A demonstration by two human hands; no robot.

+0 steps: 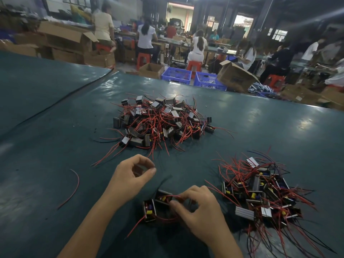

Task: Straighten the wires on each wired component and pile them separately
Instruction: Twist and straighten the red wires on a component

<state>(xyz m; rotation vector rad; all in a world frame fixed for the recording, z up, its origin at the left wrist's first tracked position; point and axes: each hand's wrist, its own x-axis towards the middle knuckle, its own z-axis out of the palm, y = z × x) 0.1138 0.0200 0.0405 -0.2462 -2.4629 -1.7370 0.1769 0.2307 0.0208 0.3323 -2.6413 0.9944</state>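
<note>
Right hand (202,211) is pinching the red wire (174,196) of a wired component (163,194) lying on the green worktop (55,127), between both hands; left hand (128,175) is hovering curled, its grip too blurred to tell. Tangled pile (160,120) is sitting ahead, second pile (260,192) at right

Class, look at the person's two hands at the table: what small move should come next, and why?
Probably draw the right hand along the red wire it pinches, pulling it straight. That wire arcs in a loop over the near component, so it looks not yet ready for the pile on the right.
</note>
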